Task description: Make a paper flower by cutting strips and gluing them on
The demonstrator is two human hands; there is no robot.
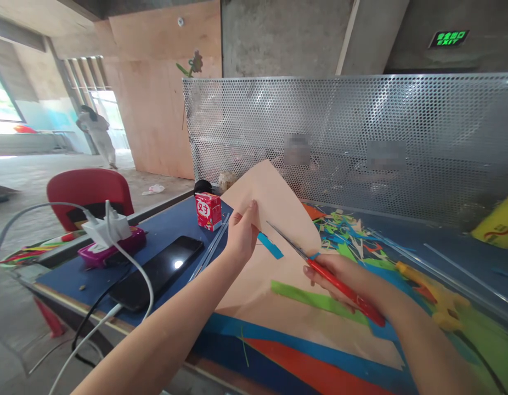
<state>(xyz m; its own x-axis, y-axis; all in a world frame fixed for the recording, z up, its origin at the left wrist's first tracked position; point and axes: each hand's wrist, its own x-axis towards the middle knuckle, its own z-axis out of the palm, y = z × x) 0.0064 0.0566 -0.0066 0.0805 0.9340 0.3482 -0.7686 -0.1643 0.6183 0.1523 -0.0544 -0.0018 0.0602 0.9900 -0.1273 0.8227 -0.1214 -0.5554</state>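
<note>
Along the near edge of the desk (167, 220), I see an orange sheet (311, 367) and a blue sheet (225, 327) showing from under a flat peach sheet (246, 291). A white cable (146, 280) loops over the phone (171, 260), just beside the left forearm; if that arm swings left, I think it could snag the cable and drag the phone.

A green strip (315, 296) crosses the flat sheet toward the right hand (340, 274), which is closed round the red-handled scissors (334, 285). Their blades look nearly together, though I can't be sure, and whether the tip touches the raised peach sheet (278, 197) I cannot tell. The left hand (243, 233) pinches that sheet at its near edge, thumb in front, other fingers mostly hidden. Held at one edge only, it might flex under the blades and let a cut wander; the tip points near the left thumb, so a slip could nick it. A blue strip (271, 246) sits just below the grip.

On the right, a yellow glue gun (435, 291) lies beside the right forearm, where a wide elbow could knock it. Farther off are paper scraps (353, 230), a red carton (208, 211) on the left, then a perforated metal screen (344, 120).
</note>
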